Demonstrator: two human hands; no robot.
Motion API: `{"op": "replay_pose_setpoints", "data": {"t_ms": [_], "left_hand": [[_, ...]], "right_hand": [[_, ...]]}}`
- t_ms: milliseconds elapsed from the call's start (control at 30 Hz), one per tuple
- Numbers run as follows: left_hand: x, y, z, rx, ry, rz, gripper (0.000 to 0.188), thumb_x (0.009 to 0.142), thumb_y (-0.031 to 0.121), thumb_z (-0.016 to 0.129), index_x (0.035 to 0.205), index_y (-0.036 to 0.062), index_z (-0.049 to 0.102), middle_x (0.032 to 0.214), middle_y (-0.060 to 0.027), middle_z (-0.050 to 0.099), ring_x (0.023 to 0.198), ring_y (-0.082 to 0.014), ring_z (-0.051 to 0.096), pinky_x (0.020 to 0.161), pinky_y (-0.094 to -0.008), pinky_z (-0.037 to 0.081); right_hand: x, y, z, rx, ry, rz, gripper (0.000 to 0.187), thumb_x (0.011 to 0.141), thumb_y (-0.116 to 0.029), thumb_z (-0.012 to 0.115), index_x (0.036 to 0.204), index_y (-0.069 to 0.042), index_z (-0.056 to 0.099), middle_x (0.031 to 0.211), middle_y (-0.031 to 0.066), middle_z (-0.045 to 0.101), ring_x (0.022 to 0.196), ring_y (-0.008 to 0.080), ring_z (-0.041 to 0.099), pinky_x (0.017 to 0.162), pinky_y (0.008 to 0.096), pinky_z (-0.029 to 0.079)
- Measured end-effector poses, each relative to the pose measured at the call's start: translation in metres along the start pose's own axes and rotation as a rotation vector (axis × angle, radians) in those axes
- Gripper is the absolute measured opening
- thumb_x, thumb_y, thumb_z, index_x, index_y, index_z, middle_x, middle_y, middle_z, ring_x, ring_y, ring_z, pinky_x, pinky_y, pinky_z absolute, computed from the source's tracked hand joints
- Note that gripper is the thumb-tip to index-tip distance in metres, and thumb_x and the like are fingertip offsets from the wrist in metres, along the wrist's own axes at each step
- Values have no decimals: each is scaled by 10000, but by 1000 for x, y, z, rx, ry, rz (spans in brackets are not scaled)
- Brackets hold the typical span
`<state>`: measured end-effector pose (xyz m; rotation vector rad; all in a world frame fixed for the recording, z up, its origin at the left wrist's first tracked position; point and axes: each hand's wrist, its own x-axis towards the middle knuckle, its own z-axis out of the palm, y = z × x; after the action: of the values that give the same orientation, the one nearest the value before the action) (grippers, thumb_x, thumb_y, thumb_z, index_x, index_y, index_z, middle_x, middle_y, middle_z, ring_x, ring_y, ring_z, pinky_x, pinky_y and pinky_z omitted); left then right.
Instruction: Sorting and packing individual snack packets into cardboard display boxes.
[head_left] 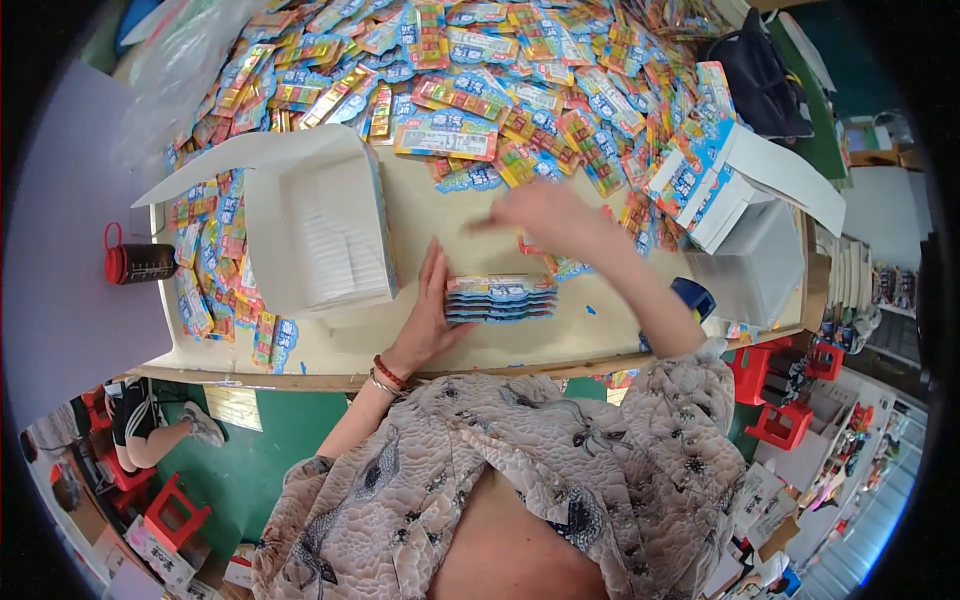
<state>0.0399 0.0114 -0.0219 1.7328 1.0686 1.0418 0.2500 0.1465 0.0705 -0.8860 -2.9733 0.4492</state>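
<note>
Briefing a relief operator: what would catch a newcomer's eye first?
The big heap of colourful packets across the table's far side. Then the open white box, left of centre, and the neat packet stack near the front edge, left hand at its left end.

right hand (550, 214) blurred, packet pile (470, 98) cut off above

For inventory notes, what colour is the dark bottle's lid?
The lid is red, best seen in the head view.

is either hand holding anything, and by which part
The left hand touches the packet stack at its left end; a firm hold can't be told. The blurred right hand shows nothing held.
</note>
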Motion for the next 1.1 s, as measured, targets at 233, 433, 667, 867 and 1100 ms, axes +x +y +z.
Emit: {"op": "replay_pose_setpoints", "data": {"t_ms": [233, 433, 667, 867, 1100], "left_hand": [[4, -9, -3, 10, -190, -60, 825, 624, -21, 775, 1340, 42, 370, 1251, -144, 477, 1187, -306, 464, 1009, -376, 384], [9, -9, -5, 55, -150, 61, 643, 630, 31, 790, 1201, 52, 495, 1123, -130, 550, 1080, -305, 537, 940, -369, 449], [-5, 10, -2, -702, 54, -442, 679, 692, 50, 808, 1263, 42, 440, 1175, -63, 565, 1069, -158, 562, 889, -284, 485], [10, 6, 1, -1216, 128, -584, 729, 727, 29, 761, 1341, 71, 369, 1293, -71, 496, 1141, -175, 536, 929, -311, 477], [1, 2, -10, -316, -29, -281, 684, 712, 28, 773, 1280, 66, 395, 1212, -84, 520, 1131, -199, 531, 927, -318, 480]], "right_hand": [[41, 12, 17, 229, 189, 233, 342, 864, -281, 602, 1145, -85, 595, 932, 155, 634, 950, 317, 604, 770, 418, 490], [89, 60, 50, -368, 250, 183, 433, 859, -131, 589, 1275, -77, 480, 1111, 142, 597, 1122, 323, 532, 830, 401, 495], [25, 36, 23, 531, 470, 386, 396, 889, -30, 537, 1278, -27, 463, 1245, 177, 559, 1066, 276, 595, 893, 342, 484], [-39, -37, 96, 1361, 623, 522, 547, 866, 66, 559, 1373, -58, 395, 1352, 63, 488, 1223, 172, 481, 1004, 322, 412], [7, 95, 44, 587, 530, 487, 402, 890, -228, 617, 1239, -41, 545, 1142, 113, 593, 1031, 195, 571, 877, 336, 473]]}}
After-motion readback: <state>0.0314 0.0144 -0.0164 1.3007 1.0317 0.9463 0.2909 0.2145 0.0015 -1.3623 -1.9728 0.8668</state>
